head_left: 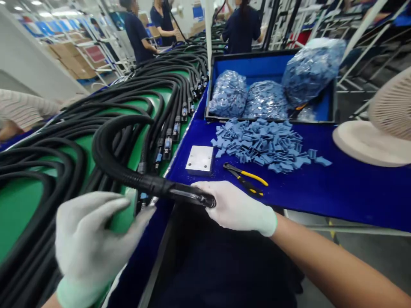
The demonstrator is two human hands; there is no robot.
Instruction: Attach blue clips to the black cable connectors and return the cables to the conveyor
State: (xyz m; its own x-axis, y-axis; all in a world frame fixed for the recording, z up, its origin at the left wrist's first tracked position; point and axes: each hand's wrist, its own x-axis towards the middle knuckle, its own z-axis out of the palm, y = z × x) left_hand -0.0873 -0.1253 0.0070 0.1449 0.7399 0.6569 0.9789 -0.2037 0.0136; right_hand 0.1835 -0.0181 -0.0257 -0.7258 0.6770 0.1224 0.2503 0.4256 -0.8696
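My right hand, in a white glove, is closed round the end of a black corrugated cable with a glossy black connector at its tip. The cable loops back over the green belt. My left hand, also gloved, hovers near the table's front edge with its fingers spread and nothing in them, just left of the cable end.
Many black cables lie along the green belt. On the blue table are a metal block, yellow-handled pliers, a heap of blue plastic clips, a bin holding bags of clips and a fan. People stand at the far end.
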